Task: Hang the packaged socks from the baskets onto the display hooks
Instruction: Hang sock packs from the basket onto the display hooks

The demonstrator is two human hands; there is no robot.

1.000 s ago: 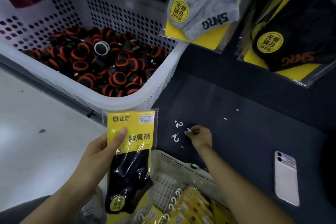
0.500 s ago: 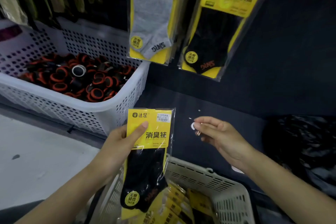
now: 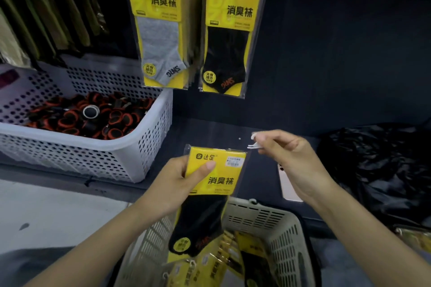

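Nearest me, a cream slotted basket [image 3: 261,215] sits low between the person's forearms, with more yellow sock packs [image 3: 242,243] lying in it. Just above it the left hand [image 3: 177,182] grips a packaged pair of black socks [image 3: 218,177] upright. The thumb [image 3: 206,166] lies across the front of the yellow card, left of its middle. The other fingers are curled behind the pack, out of sight, and the black toe end hangs down over the basket.

The right hand [image 3: 286,158] is just right of the pack's top corner. It pinches a small white plastic hook [image 3: 253,145] between thumb and forefinger tips, and the hook points left toward that corner. I cannot tell whether hook and pack touch.

Under that wrist a pale pink phone [image 3: 288,190] lies flat on the dark shelf [image 3: 210,133], with crumpled black plastic sheeting [image 3: 377,170] to its right. Farther left stands a white perforated basket [image 3: 93,154] holding black-and-orange rolls [image 3: 70,119]. On the dark wall behind hang a grey sock pack [image 3: 158,23] and a black sock pack [image 3: 231,30].
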